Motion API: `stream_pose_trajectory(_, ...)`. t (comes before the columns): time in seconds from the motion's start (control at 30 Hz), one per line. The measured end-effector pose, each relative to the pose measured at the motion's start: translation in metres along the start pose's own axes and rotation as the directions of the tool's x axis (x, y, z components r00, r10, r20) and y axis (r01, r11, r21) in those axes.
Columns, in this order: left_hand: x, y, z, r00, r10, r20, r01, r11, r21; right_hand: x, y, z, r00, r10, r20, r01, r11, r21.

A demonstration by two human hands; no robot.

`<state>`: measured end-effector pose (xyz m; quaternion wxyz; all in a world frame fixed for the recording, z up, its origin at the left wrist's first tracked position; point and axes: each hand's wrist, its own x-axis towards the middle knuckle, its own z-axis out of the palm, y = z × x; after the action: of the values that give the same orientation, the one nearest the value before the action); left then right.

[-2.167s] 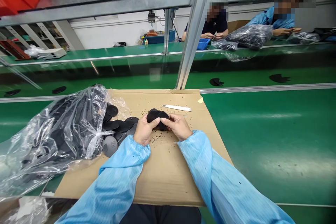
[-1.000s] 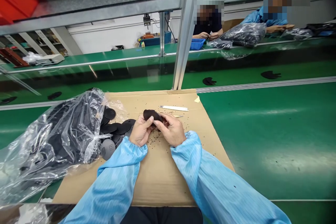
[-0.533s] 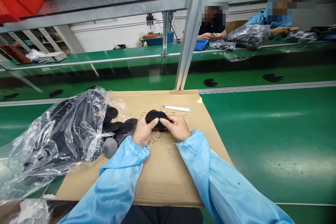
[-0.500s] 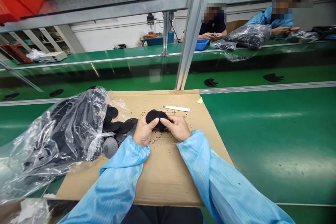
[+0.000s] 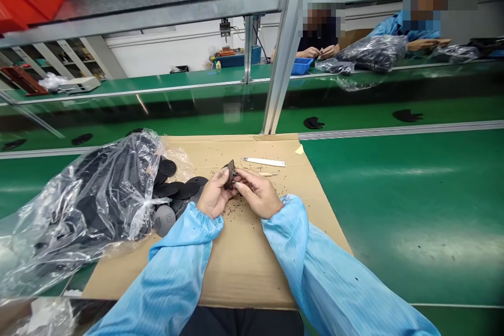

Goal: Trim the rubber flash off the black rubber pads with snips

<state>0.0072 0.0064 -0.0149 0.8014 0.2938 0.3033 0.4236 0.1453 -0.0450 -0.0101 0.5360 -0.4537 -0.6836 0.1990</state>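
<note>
Black discs [image 5: 230, 173] are held on edge between my two hands above the cardboard sheet [image 5: 244, 268]. My left hand [image 5: 214, 194] grips them from the left, thumb at their near side. Fingers of my right hand [image 5: 260, 193] close on their right side; the fingertips are partly hidden. A white cutter [image 5: 263, 161] lies on the cardboard beyond my hands, with a thin pale stick [image 5: 268, 174] just below it. Small black crumbs are scattered around. Left of my left hand lies a pile of loose black discs [image 5: 189, 188].
A clear plastic bag [image 5: 90, 194] full of black pieces covers the left side. A metal post [image 5: 277, 63] rises behind the cardboard. Black pieces [image 5: 314, 123] lie on the green belt [image 5: 354, 110]. Two people work across it beside a blue bin [image 5: 301, 66].
The discs have turned from facing me to standing on edge. My right hand has shifted slightly left, and the pale stick now shows. The pieces on the belt have moved slightly left.
</note>
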Motion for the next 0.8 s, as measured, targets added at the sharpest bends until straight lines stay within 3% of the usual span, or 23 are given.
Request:
stream_pose_trajectory(0.2, -0.006, 0.0, 0.003, 0.991, -0.09, 0.103, 0.089, 0.996, 0.02, -0.001, -0.001, 0.001, 0.994, -0.091, -0.054, 0.078, 0.976, -0.204)
stream_pose_trajectory(0.53, -0.011, -0.002, 0.006, 0.988, -0.07, 0.139, 0.06, 0.996, 0.071, -0.003, -0.001, -0.002, 0.991, -0.136, 0.012, 0.132, 0.924, -0.36)
stream_pose_trajectory(0.67, -0.01, -0.004, 0.006, 0.992, -0.045, 0.115, 0.035, 0.996, 0.083, -0.002, -0.002, -0.002, 0.992, -0.124, 0.009, 0.12, 0.933, -0.339)
stream_pose_trajectory(0.8, -0.005, -0.006, 0.009, 0.994, 0.105, 0.032, -0.106, 0.993, 0.045, 0.0, -0.007, 0.0, 0.995, -0.046, -0.084, 0.029, 0.981, -0.191)
